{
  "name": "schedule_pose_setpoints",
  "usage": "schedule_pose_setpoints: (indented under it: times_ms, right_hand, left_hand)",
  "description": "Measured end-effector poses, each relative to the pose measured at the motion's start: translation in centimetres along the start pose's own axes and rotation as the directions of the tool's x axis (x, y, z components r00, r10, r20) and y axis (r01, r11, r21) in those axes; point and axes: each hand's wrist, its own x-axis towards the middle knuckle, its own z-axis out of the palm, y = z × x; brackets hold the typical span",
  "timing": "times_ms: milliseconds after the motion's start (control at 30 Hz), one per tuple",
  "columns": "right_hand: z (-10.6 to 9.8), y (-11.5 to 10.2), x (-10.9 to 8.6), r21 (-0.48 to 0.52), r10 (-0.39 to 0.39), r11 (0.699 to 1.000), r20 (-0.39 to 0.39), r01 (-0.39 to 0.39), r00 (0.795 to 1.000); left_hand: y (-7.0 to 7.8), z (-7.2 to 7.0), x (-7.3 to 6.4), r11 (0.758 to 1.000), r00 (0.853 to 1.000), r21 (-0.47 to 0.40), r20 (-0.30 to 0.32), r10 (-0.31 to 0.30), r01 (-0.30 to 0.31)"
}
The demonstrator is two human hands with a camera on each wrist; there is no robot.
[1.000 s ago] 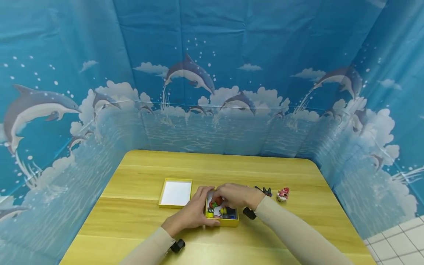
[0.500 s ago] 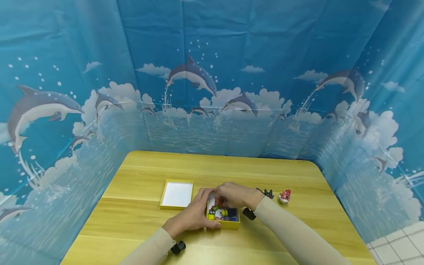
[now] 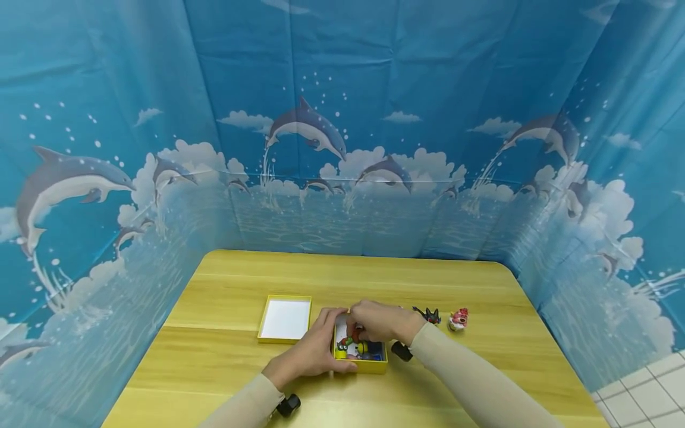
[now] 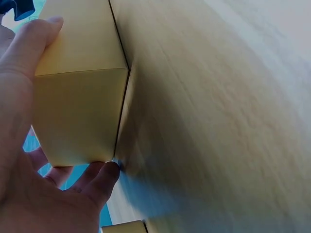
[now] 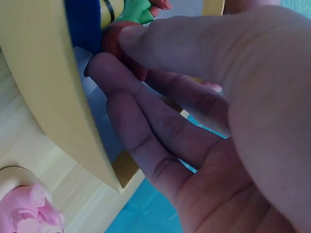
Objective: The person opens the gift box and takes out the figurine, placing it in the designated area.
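Observation:
A small yellow box (image 3: 371,367) with a white inside sits on the table, holding several small figurines. My left hand (image 3: 313,351) grips its left side. In the left wrist view the thumb lies along one wall of the box (image 4: 80,116) and the fingertips are at another. Inside the box my right hand (image 3: 381,320) pinches a red-brown and green figurine (image 5: 112,40) between thumb and fingers. Beside it lie a yellow figurine with big eyes (image 3: 341,351), another yellow one (image 3: 362,347) and dark blue pieces (image 3: 376,349). The fingers hide part of the box's contents.
Left of the box lies its shallow yellow lid (image 3: 285,320), white side up. Behind the right forearm stand a black figurine with pointed ears (image 3: 431,316) and a pink-and-white one (image 3: 458,320). A dolphin-print curtain (image 3: 342,220) surrounds the wooden table (image 3: 225,333).
The right hand has moved the red-brown and green figurine slightly lower and nearer the box's front. The left hand keeps its grip. The head view has shifted a little.

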Motion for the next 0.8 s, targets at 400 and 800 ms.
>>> schedule_pose_setpoints:
  times_ms: [400, 800]
  right_hand:
    - [0.95, 0.54, 0.03, 0.046, 0.037, 0.998, -0.003, -0.037, 0.999]
    - [0.81, 0.62, -0.48, 0.052, 0.037, 0.998, -0.028, -0.036, 0.999]
  left_hand:
    - [-0.18, 0.16, -0.02, 1.0, 1.0, -0.006, 0.001, -0.001, 0.001]
    - [-0.33, 0.03, 0.1, 1.0, 1.0, 0.002, 0.006, -0.011, 0.011]
